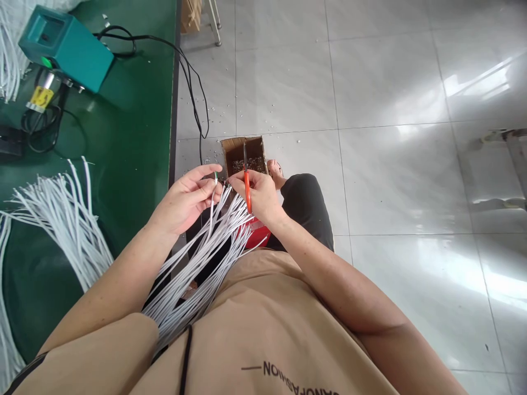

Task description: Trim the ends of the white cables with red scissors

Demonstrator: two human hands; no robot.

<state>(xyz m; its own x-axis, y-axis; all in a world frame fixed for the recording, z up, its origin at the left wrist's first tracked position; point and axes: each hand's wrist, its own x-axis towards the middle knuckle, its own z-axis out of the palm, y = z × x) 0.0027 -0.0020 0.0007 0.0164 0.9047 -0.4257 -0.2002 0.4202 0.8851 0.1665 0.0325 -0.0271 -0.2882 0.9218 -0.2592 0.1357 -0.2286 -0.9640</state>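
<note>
While right hand [263,195] holds slim red-handled tool [247,193], left hand [179,202] pinches thin white cable [212,211], likely light, pliable; hold near far green tip [216,175]

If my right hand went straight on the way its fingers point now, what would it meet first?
Likely the fingertips of your left hand, just across from your right hand; the white cables run close by, and depth is hard to judge.
</note>
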